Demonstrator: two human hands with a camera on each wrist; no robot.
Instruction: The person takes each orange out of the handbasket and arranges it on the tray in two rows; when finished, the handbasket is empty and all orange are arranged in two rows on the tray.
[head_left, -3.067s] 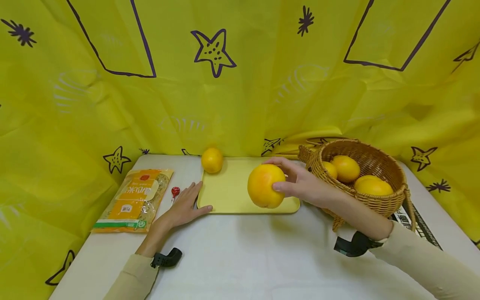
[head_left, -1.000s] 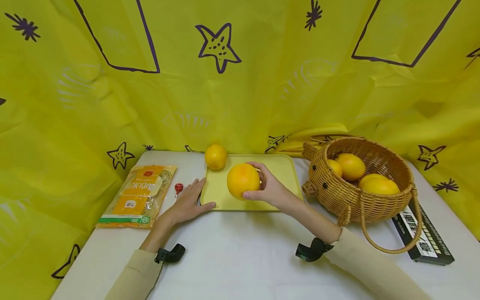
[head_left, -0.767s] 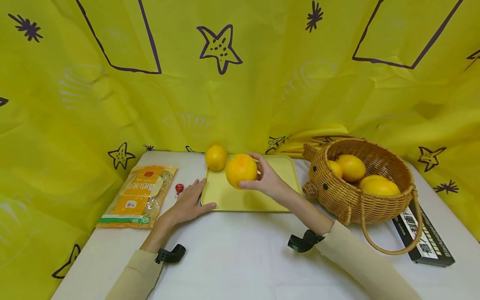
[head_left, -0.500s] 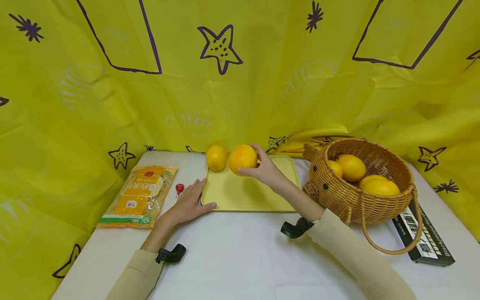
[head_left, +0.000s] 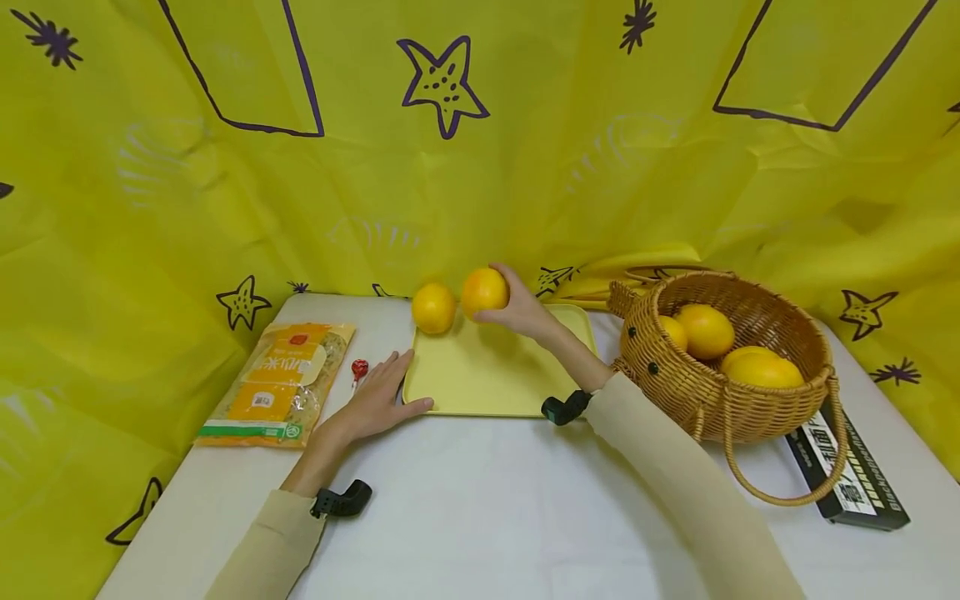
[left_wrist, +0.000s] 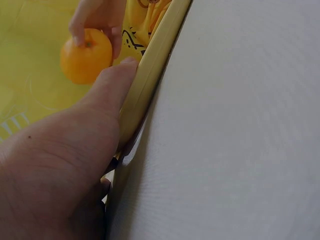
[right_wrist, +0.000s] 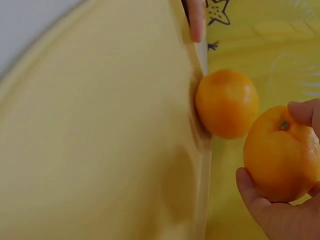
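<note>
The right hand [head_left: 521,310] held an orange [head_left: 483,293], with the thumb on the near side and the fingers curled around the far side. The held orange was positioned above the rear edge of the tray [head_left: 465,375], left of centre; its green stem end was visible in the right wrist view. A second orange [head_left: 433,308] was located at the rear left corner of the tray, just beside the held one, with a narrow gap between them in the head view. The left hand [head_left: 378,404] rested at the left edge of the tray, its fingers extended and its thumb spread along the front rim. A red lollipop [head_left: 360,369] lay just beside the left fingertips. Left of it, a bag [head_left: 277,383] lay flat on the table [head_left: 465,517]. A wicker basket [head_left: 678,400] with an animal face stood right of the tray and contained yellow fruit [head_left: 705,331]. The basket handle [head_left: 789,502] crossed over a black box [head_left: 862,483], which lay at the right. A yellow cloth [head_left: 525,192] with dark star drawings hung behind the table.
</note>
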